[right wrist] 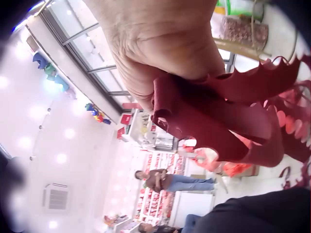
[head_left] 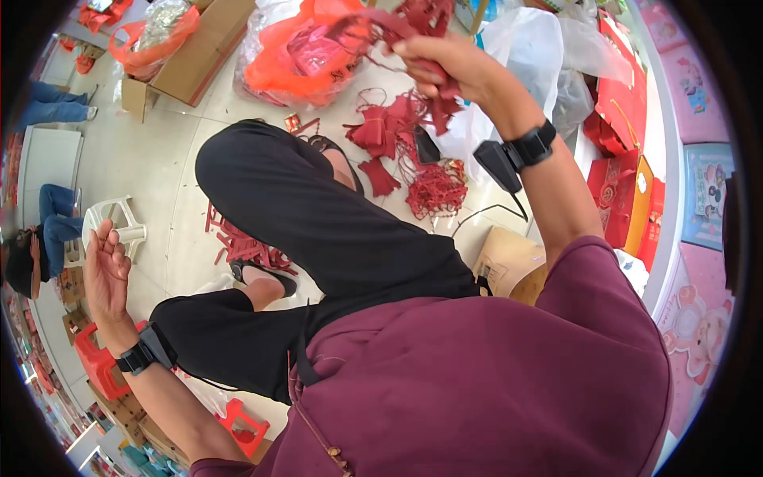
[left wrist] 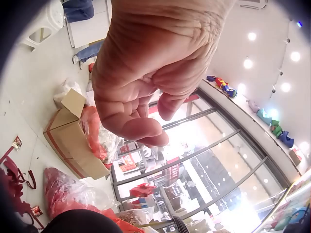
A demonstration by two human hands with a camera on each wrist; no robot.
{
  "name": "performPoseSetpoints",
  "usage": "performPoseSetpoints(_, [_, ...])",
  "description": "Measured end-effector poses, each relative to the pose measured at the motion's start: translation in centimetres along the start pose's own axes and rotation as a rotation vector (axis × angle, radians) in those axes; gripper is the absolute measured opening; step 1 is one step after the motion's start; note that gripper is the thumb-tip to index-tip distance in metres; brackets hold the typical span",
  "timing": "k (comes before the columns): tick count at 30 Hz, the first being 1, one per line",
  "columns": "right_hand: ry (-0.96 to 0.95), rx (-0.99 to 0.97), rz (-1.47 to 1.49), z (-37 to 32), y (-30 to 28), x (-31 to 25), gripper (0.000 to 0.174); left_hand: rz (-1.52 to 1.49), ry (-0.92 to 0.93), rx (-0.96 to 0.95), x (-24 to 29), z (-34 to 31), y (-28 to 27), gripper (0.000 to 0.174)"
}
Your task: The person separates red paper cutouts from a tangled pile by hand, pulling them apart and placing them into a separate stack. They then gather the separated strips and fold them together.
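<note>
My right hand (head_left: 465, 67) is raised over the floor and grips a bunch of dark red, scalloped-edge strips (right wrist: 218, 128). The strips hang in loose folds from the fingers, and part of the bunch fans out past the hand. My left hand (head_left: 109, 270) is held up away from the work, palm up, its fingers loosely curled around nothing; the left wrist view shows the same bare left hand (left wrist: 146, 73). Below the right hand lie stacked dark red cut pieces (head_left: 377, 133), a tangle of thin red strips (head_left: 437, 191) and a black phone-like slab (head_left: 427, 146).
More red strips (head_left: 250, 246) lie by my feet. An orange plastic bag (head_left: 274, 75) and a cardboard box (head_left: 211, 52) stand ahead. A white stool (head_left: 131, 232) and red stool (head_left: 97, 366) are at the left, red gift bags (head_left: 612, 187) at the right. Other people are nearby.
</note>
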State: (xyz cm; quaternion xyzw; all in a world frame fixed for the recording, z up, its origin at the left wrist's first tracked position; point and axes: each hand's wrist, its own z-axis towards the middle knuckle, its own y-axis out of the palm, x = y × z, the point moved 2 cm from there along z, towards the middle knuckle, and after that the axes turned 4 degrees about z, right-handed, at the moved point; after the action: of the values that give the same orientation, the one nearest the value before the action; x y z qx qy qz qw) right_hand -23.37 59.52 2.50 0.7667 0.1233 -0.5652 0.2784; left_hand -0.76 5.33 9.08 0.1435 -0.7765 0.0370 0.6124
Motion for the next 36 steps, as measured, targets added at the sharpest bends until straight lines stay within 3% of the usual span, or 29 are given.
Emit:
performPoseSetpoints(4, [0.268, 0.220, -0.185, -4.7, -4.4, 6.5, 0.028, 0.006, -0.040, 0.015, -1.3, 0.6, 0.3, 0.036])
performPoseSetpoints(7, [0.449, 0.274, -0.141, -8.1, -5.9, 11.4, 0.022, -0.002, -0.060, 0.016, -1.9, 1.0, 0.6, 0.036])
performPoseSetpoints(9, [0.450, 0.209, -0.201, -9.6, -8.4, 16.4, 0.019, -0.008, -0.077, 0.029, -2.4, 1.1, 0.7, 0.035])
performPoseSetpoints(10, [0.621, 0.313, -0.271, -10.7, -8.4, 16.6, 0.018, -0.011, -0.086, 0.036, -2.6, 1.1, 0.8, 0.035])
performPoseSetpoints(14, [0.682, 0.301, -0.368, -13.4, -11.6, 23.3, 0.023, -0.013, -0.108, 0.015, -3.4, 1.0, 1.3, 0.035])
performPoseSetpoints(17, [0.758, 0.289, -0.526, -14.9, -11.2, 24.3, 0.028, -0.023, -0.114, 0.006, -3.9, 1.1, 0.8, 0.035])
performPoseSetpoints(19, [0.835, 0.162, -0.560, -15.1, -11.0, 24.0, 0.037, -0.032, -0.112, 0.020, -4.3, 0.9, 0.5, 0.034])
performPoseSetpoints(22, [0.550, 0.256, -1.027, -15.6, -13.5, 26.7, 0.039, -0.046, -0.117, 0.028, -4.5, 0.6, -0.1, 0.034])
performPoseSetpoints(23, [0.629, 0.220, -0.959, -15.4, -14.3, 26.9, 0.040, -0.045, -0.115, 0.031, -4.6, 0.6, -0.4, 0.034])
performPoseSetpoints(25, [0.779, 0.151, -0.822, -14.3, -14.7, 24.1, 0.041, -0.047, -0.105, 0.036, -4.8, 0.5, -1.0, 0.033])
performPoseSetpoints(26, [0.827, 0.212, -0.726, -13.5, -14.6, 22.6, 0.040, -0.056, -0.098, 0.033, -4.9, 0.5, -1.2, 0.033])
performPoseSetpoints(30, [0.554, 0.308, -0.389, -9.3, -14.7, 17.1, 0.039, -0.098, -0.091, 0.031, -5.9, 0.7, -2.3, 0.034])
performPoseSetpoints(34, [0.286, 0.264, -0.379, -4.2, -8.6, 6.7, 0.035, -0.152, -0.117, 0.115, -6.5, 0.5, -3.0, 0.035])
performPoseSetpoints(36, [0.122, 0.166, -0.445, -1.6, -4.0, 1.0, 0.043, -0.207, -0.115, -0.006, -7.0, 0.9, -4.1, 0.035])
